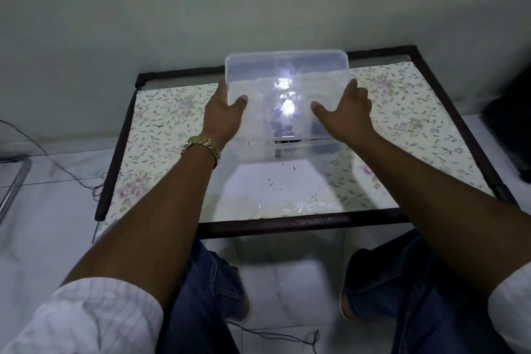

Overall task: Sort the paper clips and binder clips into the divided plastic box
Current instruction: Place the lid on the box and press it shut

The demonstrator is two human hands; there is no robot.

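- My left hand (pixel 222 116) grips the left edge of a clear, rounded-corner plastic lid or box panel (pixel 287 89), thumb pressed on its near face and fingers hidden behind it.
- My right hand (pixel 343 113) grips the right edge the same way, thumb on the near face, fingers curled round the rim.
- The clear panel sits in the upper centre of the frame, tilted up toward me and lifted off the surface; a bright glare spot shines in its middle.
- Through the plastic I make out dark blurred shapes near its lower part, too smeared to tell whether they are clips or dividers.
- A few tiny dark specks (pixel 283 175) lie on the pale patch just below the panel, centre of the frame; I cannot tell what they are.
- Below my hands is a dark-framed table (pixel 287 224) covered by a cream floral sheet (pixel 161 123).
- A gold metal-link watch (pixel 202 145) circles my left wrist, left of centre.
- Rolled white sleeves (pixel 94 319) show at the lower corners, blue jeans (pixel 201 296) at the bottom.
- A thin dark cable (pixel 57 164) trails over the floor at the left.
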